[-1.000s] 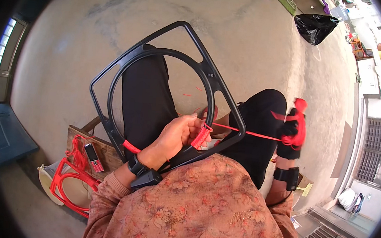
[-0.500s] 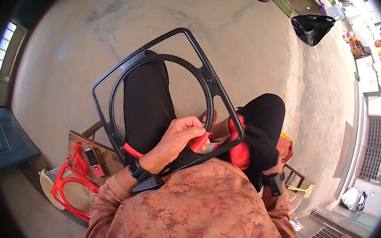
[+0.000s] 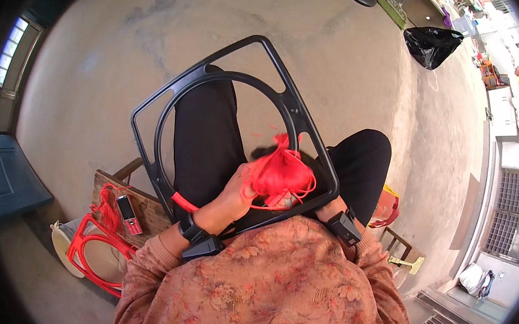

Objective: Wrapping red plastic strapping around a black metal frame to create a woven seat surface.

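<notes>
A black frame point(image 3: 221, 50) with a round ring inside rests tilted over my thighs. Red cord is wound round part of the ring, with one wrapped stretch point(image 3: 184, 202) at its lower left. My left hand point(image 3: 232, 193) is closed at the ring's lower right, on the cord there; its fingertips are partly covered. A loose bundle of red cord point(image 3: 283, 175) lies across the ring in front of them. My right hand point(image 3: 315, 169), dark and apparently gloved, reaches beneath the frame's right side behind the bundle; its fingers are hidden or blurred.
On a wooden bench point(image 3: 156, 215) at my left lie a phone point(image 3: 130, 215) and more red cord point(image 3: 107, 208). A red frame point(image 3: 79, 249) leans beside it, by a pale round container point(image 3: 60, 250). A red bag point(image 3: 386, 207) stands right of my knee. A black plastic bag point(image 3: 432, 46) lies far right.
The right hand has come in from the right, under the frame's edge. The red cord bundle has moved left and up over the ring, while my left hand has stayed near the same spot.
</notes>
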Demonstrator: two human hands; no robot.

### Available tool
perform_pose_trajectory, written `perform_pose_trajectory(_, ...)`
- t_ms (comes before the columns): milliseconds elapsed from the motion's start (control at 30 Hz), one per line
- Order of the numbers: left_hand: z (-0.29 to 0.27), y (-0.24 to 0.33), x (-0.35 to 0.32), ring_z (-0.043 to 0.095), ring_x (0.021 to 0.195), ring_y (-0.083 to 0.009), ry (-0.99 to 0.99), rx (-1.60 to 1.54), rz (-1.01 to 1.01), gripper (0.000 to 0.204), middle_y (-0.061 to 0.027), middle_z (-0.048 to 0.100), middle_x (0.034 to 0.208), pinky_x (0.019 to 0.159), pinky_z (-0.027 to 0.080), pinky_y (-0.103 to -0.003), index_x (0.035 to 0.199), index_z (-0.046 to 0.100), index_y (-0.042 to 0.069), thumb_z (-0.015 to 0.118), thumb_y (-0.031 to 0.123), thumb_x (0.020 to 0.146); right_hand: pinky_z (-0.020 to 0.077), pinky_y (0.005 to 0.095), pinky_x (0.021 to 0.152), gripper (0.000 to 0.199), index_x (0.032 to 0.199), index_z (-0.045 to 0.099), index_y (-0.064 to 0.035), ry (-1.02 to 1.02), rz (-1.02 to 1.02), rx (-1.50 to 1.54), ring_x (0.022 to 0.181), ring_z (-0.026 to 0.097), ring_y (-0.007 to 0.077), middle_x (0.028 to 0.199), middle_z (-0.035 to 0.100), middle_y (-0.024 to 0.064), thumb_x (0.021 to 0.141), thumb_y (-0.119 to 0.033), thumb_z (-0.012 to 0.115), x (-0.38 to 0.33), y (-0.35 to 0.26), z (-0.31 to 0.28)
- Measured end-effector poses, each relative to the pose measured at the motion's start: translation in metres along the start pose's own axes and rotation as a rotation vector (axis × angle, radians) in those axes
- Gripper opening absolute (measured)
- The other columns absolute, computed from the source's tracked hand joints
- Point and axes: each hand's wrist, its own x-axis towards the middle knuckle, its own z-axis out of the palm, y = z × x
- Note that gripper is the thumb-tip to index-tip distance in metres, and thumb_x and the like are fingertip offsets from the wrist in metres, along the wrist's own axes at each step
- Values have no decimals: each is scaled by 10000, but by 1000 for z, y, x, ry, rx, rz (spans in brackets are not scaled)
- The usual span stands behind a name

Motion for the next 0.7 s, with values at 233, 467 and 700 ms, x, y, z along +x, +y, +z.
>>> perform_pose_trajectory(233, -5, 9, 4, 644, 749, -213, -86, -79, -256, 439, -165, 656, 889, 678, 527, -317, 1031, 597, -60, 340, 292, 976, 464, 309, 916, 316, 1206, 505, -37, 384, -425, 46, 982, 582, 195, 1090, 591, 90, 1005, -271, 439, -20, -43, -53)
perform_pose_trajectory(467, 0, 13, 4, 641, 686, -190, -50, -62, -244, 370, -144, 658, 825, 635, 530, -288, 998, 602, -37, 390, 265, 989, 383, 233, 420, 461, 1234, 512, 7, 175, -347, 649, 458, 446, 108, 707, 516, 26, 1008, -378, 397, -120, -65, -154)
perform_pose_trajectory(700, 9, 13, 4, 638, 600, -142, 11, 34, -118, 135, -119, 663, 760, 570, 530, -247, 880, 574, 44, 536, 152, 951, 500, 275, 585, 404, 1192, 557, -13, 892, -324, 93, 648, 614, 154, 810, 633, 71, 989, -350, 462, -121, -51, -128)
